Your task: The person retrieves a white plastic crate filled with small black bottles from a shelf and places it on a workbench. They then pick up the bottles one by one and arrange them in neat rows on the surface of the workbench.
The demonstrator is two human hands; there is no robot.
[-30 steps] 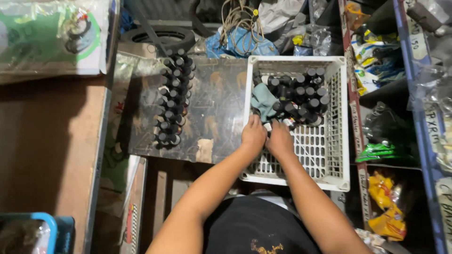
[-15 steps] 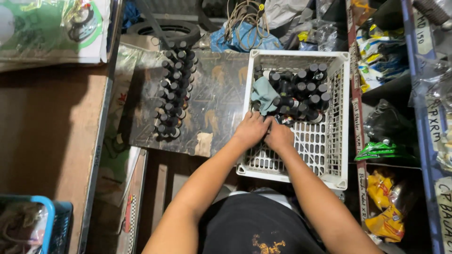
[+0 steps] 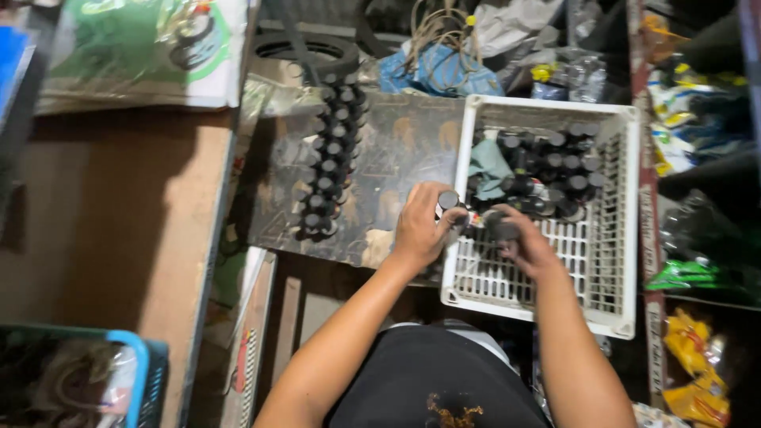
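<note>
A white slotted plastic crate [image 3: 618, 261] holds several small dark bottles with grey caps [image 3: 555, 170] and a teal cloth [image 3: 489, 168] at its far end. My left hand [image 3: 420, 226] is closed around one dark bottle [image 3: 449, 200] at the crate's left rim, its cap pointing up. Just right of it, inside the crate, my right hand [image 3: 523, 242] grips another dark bottle [image 3: 499, 226]. Left of the crate, rows of the same bottles [image 3: 329, 158] stand on a dark worn board [image 3: 396, 150].
A brown wooden surface [image 3: 119, 230] fills the left side, with a green printed bag [image 3: 135, 47] beyond it. A blue basket [image 3: 139, 372] sits at the bottom left. Blue cloth and cord [image 3: 440, 63] lie behind the board. Shelves with packets [image 3: 697, 143] run along the right.
Both hands have lifted out of the bottle pile and drawn back toward me, each now holding a bottle. The left hand has shifted left to the crate's rim.
</note>
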